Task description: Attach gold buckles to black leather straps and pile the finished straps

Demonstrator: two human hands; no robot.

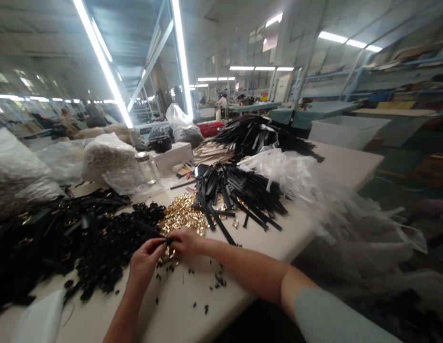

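Observation:
My left hand [144, 262] and my right hand [188, 241] meet at the near edge of a pile of gold buckles [180, 209]. Both sets of fingers are closed on a black strap [151, 231], whose free length seems to stretch up and left. Whether a buckle or loop sits between the fingertips is too small to make out. Left of the hands lies a heap of small black loops [110, 247]. Beyond the buckles, a fan of loose black straps [239, 188] spreads over the pale table [274, 243].
Straps with gold buckles [46, 238] are heaped at far left. Tiny black bits [218, 281] dot the table's near side. Clear plastic bags [303, 174] hang over the right edge. Behind stand a glass jar [146, 166], a white box [174, 157] and more black straps [253, 133].

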